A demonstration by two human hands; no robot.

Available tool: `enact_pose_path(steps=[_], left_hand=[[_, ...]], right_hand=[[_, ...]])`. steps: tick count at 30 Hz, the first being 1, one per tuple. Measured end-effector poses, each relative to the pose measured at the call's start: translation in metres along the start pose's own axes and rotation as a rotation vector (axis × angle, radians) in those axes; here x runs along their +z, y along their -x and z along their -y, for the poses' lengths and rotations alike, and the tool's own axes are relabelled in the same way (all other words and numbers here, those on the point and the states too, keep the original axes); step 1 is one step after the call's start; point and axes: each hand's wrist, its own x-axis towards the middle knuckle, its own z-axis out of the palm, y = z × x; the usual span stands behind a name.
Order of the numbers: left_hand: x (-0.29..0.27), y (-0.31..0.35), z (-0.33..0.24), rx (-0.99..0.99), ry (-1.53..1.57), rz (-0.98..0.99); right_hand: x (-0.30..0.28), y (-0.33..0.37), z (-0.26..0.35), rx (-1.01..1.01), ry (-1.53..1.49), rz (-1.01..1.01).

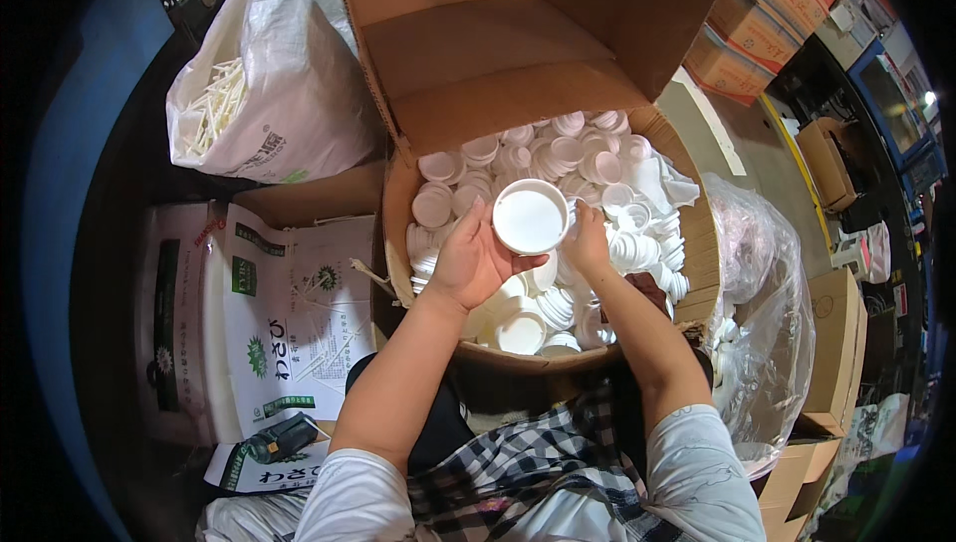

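Note:
My left hand [476, 255] grips a round white plastic lid [530, 217] from its left side, thumb along the edge and fingers beneath. The lid's shallow inside faces up. Close to its right rim, my right hand [590, 241] is closed, fingers bent; whatever is in them is small and mostly hidden. Both hands are above a large cardboard box [702, 243] filled with many similar white lids [573, 156], some lying loose and some overlapping in rows.
Behind stands an open carton [488, 34]. A white woven sack [299, 94] of thin white plastic sticks is at far left. A printed white sheet [299, 313] and a dark tool [284, 437] lie left. A clear plastic bag [762, 293] is at right, with stacked cartons [742, 54] beyond.

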Motion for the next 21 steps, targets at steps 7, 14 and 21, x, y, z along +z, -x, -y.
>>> enact_pose_path(steps=[7,14,21], left_hand=[[-0.008,-0.001,0.0,0.028,0.089,0.078],[0.01,0.003,0.01,0.015,0.134,-0.151],[0.017,0.009,0.016,-0.054,0.185,-0.145]], right_hand=[[-0.039,-0.006,0.006,-0.039,-0.315,-0.231],[-0.155,0.057,0.078,0.13,-1.287,0.116],[-0.157,0.073,0.065,-0.028,-1.389,0.297]])
